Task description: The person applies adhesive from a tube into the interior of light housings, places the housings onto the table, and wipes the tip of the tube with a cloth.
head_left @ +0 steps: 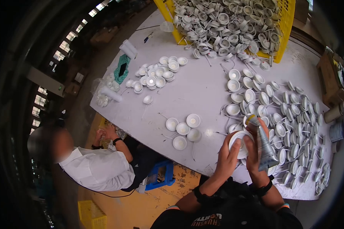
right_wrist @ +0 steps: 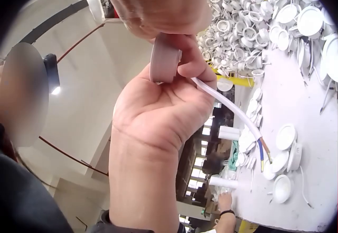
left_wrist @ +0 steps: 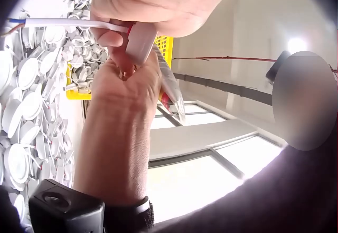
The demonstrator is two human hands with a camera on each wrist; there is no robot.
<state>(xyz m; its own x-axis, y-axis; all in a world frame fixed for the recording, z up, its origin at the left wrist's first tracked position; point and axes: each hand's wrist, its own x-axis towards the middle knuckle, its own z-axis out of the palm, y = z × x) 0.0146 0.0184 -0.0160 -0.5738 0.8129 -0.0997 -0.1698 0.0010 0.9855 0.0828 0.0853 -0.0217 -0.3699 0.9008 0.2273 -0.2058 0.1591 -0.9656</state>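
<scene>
Both hands hold one small white round downlight [head_left: 242, 152] over the table's right part, thumbs on its face. My left hand [head_left: 227, 159] grips its left side. My right hand [head_left: 252, 157] grips the other side and also keeps a silver squeeze tube [head_left: 266, 149] with a yellow end against it. In the left wrist view, the downlight's body [left_wrist: 141, 43] shows between the fingers, with a white cable running left. That cable [right_wrist: 232, 106] ends in bare-tipped blue and brown wires in the right wrist view. The fingers partly hide the downlight.
Many downlights [head_left: 281, 130] stand in rows at right. A yellow crate [head_left: 284, 32] heaped with more is at the back. Several downlights [head_left: 183, 128] lie left of my hands, beyond them a pile [head_left: 151, 81]. A person [head_left: 99, 168] sits at the table's left side.
</scene>
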